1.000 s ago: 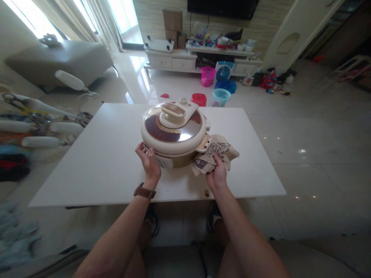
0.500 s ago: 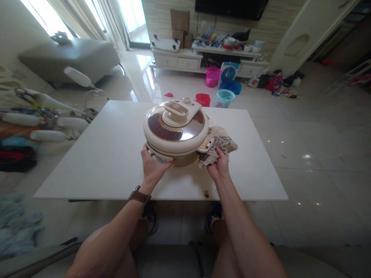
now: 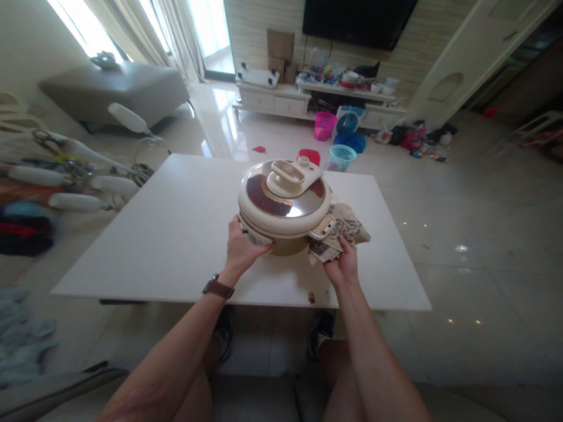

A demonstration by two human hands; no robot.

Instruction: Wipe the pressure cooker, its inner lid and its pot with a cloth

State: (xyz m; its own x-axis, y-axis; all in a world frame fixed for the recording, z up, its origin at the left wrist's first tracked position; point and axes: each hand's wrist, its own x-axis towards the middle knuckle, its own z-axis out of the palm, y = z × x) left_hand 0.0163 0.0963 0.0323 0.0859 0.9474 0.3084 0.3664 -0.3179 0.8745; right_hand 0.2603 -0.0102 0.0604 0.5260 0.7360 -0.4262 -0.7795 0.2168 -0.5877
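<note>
A cream-coloured cooking pot [image 3: 285,247] is between my hands over the white table; I cannot tell whether its base touches the top. Its lid [image 3: 259,196] is on, with a glossy dark pane, a cream rim and a brown-and-cream knob. My left hand [image 3: 243,247] is closed on the pot's lower left side, around a pale piece at the edge that I cannot make out clearly. With my right hand [image 3: 343,264] I grip a beige cloth [image 3: 347,228] with a dark pattern, pressed to the pot's right side beneath the side handle [image 3: 323,227].
On the white table's [image 3: 176,234] near edge lies a small dark-and-yellow object [image 3: 312,297]. Beyond the table stand a light blue basket [image 3: 342,157], a red bin [image 3: 309,156] and a pink basket [image 3: 324,126]. An exercise machine with white padded arms [image 3: 116,185] is at the left.
The pot, cloth and both hands have moved to the right and a little lower in the picture, while the view has tilted slightly upward. Both hands keep their hold.
</note>
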